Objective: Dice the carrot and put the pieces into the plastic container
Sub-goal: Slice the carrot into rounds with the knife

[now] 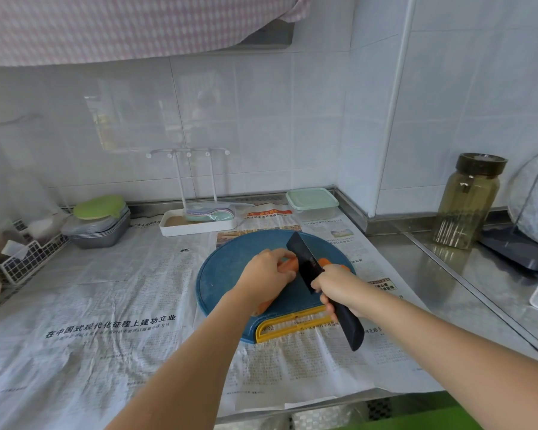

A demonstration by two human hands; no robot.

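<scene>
An orange carrot (288,264) lies on the round blue cutting board (218,274), mostly hidden under my left hand (266,273), which holds it down with curled fingers. Another orange end (263,305) shows below my left wrist. My right hand (336,288) grips the black handle of a black cleaver (305,262), whose blade stands across the carrot just right of my left fingers. More carrot (325,261) shows to the right of the blade. The plastic container (312,203), clear with a pale green lid on, stands at the back against the wall.
Newspaper (106,321) covers the counter. A white rack tray (196,223) stands behind the board. Stacked trays with a green lid (100,221) and a wire basket (25,259) sit at the left. A glass jar (469,200) stands on the steel counter at right.
</scene>
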